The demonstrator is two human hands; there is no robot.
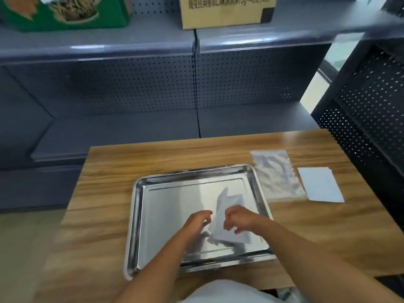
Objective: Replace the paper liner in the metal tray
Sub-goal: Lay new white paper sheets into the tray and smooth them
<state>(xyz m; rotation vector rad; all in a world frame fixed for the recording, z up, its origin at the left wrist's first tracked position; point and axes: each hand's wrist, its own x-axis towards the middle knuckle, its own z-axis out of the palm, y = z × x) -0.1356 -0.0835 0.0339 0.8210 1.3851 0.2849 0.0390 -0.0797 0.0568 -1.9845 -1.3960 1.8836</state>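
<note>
A shiny metal tray (153, 193) lies on the wooden table (105, 204) in front of me. Over its right half I hold a white paper liner (227, 202), folded and partly lifted off the tray floor. My left hand (200, 219) pinches the paper's left side with curled fingers. Just to the right, my right hand (237, 218) grips the same sheet. The lower part of the paper rests on the tray near its front edge.
A clear plastic bag (277, 173) lies right of the tray, with a small stack of white paper sheets (320, 184) beside it. Grey perforated shelving (131, 84) stands behind the table, carrying a green box (65, 12) and a cardboard box (225, 12).
</note>
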